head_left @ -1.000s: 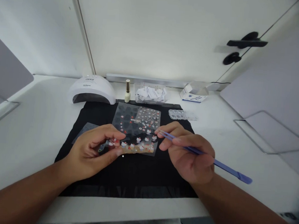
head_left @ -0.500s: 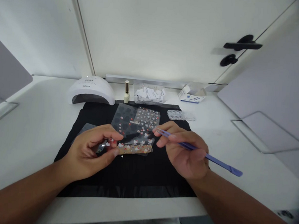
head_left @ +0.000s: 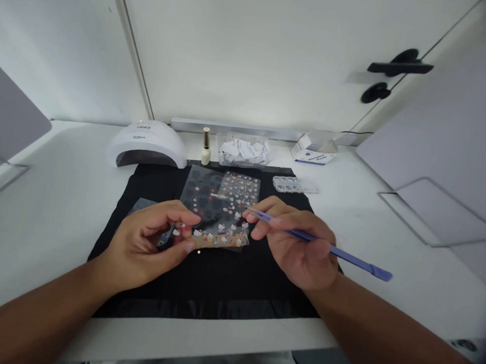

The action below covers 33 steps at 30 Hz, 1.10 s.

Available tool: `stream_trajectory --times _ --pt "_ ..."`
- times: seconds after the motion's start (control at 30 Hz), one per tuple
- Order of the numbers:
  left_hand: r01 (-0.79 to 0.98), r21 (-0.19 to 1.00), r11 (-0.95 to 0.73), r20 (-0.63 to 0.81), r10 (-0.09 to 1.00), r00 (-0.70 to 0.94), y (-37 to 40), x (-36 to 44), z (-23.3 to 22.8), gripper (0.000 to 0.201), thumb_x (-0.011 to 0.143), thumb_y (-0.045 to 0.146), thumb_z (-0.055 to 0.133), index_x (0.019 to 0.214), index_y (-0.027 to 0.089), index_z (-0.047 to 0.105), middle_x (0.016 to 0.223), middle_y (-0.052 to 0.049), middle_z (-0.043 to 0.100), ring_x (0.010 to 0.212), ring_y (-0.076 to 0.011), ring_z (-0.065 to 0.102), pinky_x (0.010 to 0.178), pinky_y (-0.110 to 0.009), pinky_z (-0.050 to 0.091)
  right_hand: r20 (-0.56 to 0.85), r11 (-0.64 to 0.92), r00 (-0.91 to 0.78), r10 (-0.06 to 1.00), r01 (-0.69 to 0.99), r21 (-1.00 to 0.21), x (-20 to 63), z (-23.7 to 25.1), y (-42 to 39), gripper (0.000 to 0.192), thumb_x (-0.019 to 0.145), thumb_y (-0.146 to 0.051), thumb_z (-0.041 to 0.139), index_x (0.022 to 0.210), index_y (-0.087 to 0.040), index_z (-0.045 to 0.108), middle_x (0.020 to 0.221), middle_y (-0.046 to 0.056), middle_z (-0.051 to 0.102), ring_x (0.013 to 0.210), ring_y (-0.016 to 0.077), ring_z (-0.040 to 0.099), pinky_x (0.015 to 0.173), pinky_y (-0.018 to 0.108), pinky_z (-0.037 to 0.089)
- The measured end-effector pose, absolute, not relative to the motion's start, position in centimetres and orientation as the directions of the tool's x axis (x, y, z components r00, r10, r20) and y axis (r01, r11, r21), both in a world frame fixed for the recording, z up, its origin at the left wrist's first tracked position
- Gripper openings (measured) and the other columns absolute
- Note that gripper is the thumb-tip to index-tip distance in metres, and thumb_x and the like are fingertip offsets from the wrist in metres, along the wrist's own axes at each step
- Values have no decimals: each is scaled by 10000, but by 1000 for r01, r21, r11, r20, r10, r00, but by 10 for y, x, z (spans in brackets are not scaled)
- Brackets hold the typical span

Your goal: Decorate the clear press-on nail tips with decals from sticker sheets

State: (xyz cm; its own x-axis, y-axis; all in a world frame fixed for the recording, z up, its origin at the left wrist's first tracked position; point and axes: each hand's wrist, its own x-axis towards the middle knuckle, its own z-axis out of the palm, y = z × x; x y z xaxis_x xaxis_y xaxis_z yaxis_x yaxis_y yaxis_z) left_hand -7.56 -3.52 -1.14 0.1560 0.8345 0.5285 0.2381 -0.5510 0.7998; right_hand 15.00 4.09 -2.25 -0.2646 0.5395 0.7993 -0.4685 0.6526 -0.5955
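Note:
My left hand [head_left: 145, 240] pinches the near left edge of a clear sticker sheet [head_left: 224, 240], printed with small white cat faces and red bits. A tan strip shows along its near edge. Purple tweezers [head_left: 341, 256] rest in my right hand [head_left: 301, 244], their tips pointing left over the right side of the sheet. Whether the tips hold anything is too small to tell. Behind the held sheet, a larger clear sheet [head_left: 190, 184] with dark rounded shapes lies on the black cloth [head_left: 239, 287], and a smaller sticker sheet [head_left: 242, 187] overlaps it.
A white nail lamp [head_left: 148, 139] stands at the back left. Beside it are a polish bottle [head_left: 206, 149], a clear tub of white packets [head_left: 245, 151] and an open small box [head_left: 314, 151]. A clear textured strip [head_left: 295, 185] lies at the cloth's back right edge.
My right hand and the tweezers have shifted slightly left, with the tips a little further over the sticker sheet. My left hand keeps its grip, and the view has tilted slightly.

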Motion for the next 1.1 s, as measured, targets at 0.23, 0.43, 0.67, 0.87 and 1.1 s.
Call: stream_trajectory --times 0.23,0.43,0.67,0.87,1.1 --pt "249 798 -549 517 835 188 -34 -76 -15 320 790 73 699 1079 210 676 850 -38 653 688 -115 591 599 -205 506 777 609 -322 541 -488 -625 149 -21 37 420 960 -496 436 1073 -234 744 679 75 710 768 239 649 722 429 527" --pt "204 792 -576 533 814 230 -33 -77 -16 358 786 46 693 1102 213 664 825 -24 634 716 -124 583 629 -227 497 749 556 -349 563 -512 -655 145 -24 35 427 969 -484 413 1076 -235 743 672 75 713 797 236 630 765 429 500" --pt "206 796 -570 529 819 223 -32 -76 -16 355 774 43 703 1083 214 667 821 -13 629 713 -120 576 634 -229 491 744 563 -364 561 -491 -665 149 -22 38 416 965 -486 423 1083 -245 740 682 73 720 824 244 633 777 429 494" --pt "194 783 -590 544 803 243 -31 -77 -16 377 772 28 691 1104 202 650 828 -16 616 711 -117 569 619 -219 493 747 561 -334 575 -504 -657 149 -24 38 408 966 -480 434 1080 -229 735 695 79 722 825 250 636 769 430 484" --pt "152 792 -591 551 800 238 -31 -76 -14 374 746 35 713 1081 187 651 851 -22 597 675 -98 553 603 -201 502 727 515 -329 603 -536 -669 148 -25 35 370 963 -449 468 1104 -210 712 721 82 721 843 245 644 777 423 499"
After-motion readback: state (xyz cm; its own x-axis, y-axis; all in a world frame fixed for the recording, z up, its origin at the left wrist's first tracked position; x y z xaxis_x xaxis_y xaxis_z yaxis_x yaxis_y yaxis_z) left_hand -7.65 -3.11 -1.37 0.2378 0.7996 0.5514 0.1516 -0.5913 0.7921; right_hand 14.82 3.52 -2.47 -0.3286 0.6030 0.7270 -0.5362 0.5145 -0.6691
